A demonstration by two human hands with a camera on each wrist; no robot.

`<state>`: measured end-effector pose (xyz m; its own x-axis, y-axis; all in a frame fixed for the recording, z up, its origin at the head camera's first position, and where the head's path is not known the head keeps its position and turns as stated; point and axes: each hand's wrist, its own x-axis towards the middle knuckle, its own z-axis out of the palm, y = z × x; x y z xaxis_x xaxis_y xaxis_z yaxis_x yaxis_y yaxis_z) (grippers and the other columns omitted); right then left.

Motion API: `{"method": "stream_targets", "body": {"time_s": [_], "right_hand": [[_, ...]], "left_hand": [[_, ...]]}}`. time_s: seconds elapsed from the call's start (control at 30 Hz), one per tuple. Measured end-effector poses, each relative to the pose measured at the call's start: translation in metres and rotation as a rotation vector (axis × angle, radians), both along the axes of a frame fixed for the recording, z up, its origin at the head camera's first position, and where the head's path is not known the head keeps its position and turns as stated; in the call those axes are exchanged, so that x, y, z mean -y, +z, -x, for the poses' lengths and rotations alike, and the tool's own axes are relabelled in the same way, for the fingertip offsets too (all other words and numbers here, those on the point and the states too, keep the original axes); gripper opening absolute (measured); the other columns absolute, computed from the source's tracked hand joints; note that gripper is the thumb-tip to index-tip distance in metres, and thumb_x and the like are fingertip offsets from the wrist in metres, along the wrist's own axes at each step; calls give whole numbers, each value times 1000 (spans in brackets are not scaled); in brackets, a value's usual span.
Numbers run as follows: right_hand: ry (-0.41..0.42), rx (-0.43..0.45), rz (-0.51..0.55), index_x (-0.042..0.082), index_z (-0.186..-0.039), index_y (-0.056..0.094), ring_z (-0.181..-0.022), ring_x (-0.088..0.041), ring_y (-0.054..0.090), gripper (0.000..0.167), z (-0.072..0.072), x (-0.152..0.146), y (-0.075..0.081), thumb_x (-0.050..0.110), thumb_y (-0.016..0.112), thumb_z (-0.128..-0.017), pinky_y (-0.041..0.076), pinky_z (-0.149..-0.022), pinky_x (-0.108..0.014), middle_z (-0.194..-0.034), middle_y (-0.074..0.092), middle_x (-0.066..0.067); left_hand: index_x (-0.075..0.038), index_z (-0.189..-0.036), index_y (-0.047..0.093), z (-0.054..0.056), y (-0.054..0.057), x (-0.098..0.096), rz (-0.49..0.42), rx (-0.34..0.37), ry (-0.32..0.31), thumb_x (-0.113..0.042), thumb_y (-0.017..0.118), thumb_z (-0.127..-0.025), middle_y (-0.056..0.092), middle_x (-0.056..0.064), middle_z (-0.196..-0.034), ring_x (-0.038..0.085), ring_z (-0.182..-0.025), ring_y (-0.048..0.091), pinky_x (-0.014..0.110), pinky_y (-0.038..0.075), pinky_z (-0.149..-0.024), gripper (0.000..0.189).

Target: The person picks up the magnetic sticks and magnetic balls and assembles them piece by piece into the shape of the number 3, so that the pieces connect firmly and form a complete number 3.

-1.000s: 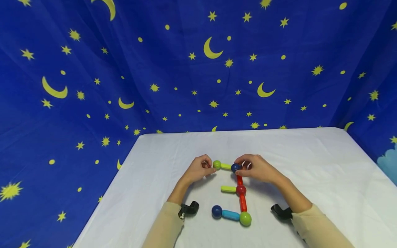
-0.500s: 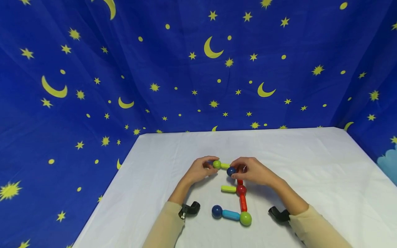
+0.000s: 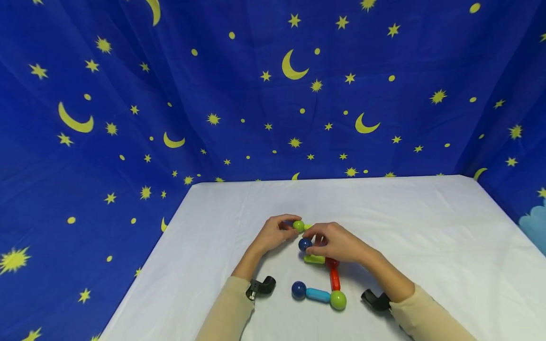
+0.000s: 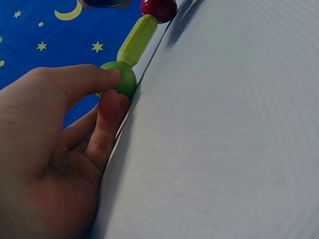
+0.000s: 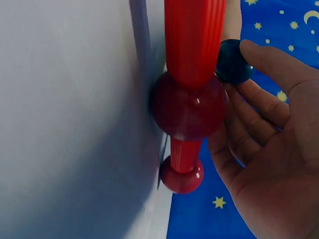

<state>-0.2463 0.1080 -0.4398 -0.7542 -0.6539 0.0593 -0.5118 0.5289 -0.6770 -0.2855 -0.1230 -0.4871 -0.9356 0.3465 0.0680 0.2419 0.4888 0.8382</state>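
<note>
My left hand [image 3: 273, 234] pinches a light green ball [image 4: 127, 79] between thumb and fingers. A yellow-green rod [image 4: 137, 40] runs from that ball to a dark red ball [image 4: 159, 9], which my right hand hides in the head view. My right hand [image 3: 339, 242] holds a dark blue ball [image 3: 304, 244] by thumb and fingertips, just above a shorter-looking yellow-green rod [image 3: 314, 259]. That rod meets a red ball [image 5: 189, 107], with red rods [image 5: 195, 40] on both sides of it in the right wrist view.
Nearer me, a red rod [image 3: 334, 279] leads to a green ball [image 3: 338, 300], then a light blue rod [image 3: 318, 295] and another dark blue ball [image 3: 298, 290]. All lie on a white-covered table [image 3: 230, 208]. A blue star-patterned cloth [image 3: 256, 94] hangs behind.
My right hand has carried the dark blue ball from the far right corner leftward and toward me. My left thumb and fingers have closed around the light green ball.
</note>
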Motion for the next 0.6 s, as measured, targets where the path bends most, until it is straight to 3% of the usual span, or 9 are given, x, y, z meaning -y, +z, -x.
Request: {"method": "stream_targets", "body": {"time_s": [0.27, 0.37, 0.6], "right_hand": [[55, -66, -24, 24, -113, 66, -80, -1, 59, 33, -5, 10, -4, 35, 71, -83, 50, -73, -22, -94, 67, 17], [64, -56, -28, 23, -114, 66, -80, -3, 59, 34, -6, 13, -5, 36, 71, -83, 51, -72, -23, -96, 67, 15], [89, -40, -49, 23, -116, 66, -91, -6, 61, 36, -7, 15, -9, 36, 71, -83, 52, -84, -30, -108, 66, 15]], "left_hand": [[-24, -120, 64, 0, 0, 1, 2, -3, 0, -22, 71, -84, 69, -1, -106, 11, -83, 65, 27, 52, -71, 37], [-26, -119, 65, 0, 0, 1, 7, -3, 3, -23, 71, -83, 69, -2, -105, 11, -84, 65, 27, 52, -71, 37], [-28, -119, 65, 0, 0, 1, 16, 9, 21, -24, 71, -83, 69, -5, -103, 8, -84, 64, 25, 52, -69, 37]]}}
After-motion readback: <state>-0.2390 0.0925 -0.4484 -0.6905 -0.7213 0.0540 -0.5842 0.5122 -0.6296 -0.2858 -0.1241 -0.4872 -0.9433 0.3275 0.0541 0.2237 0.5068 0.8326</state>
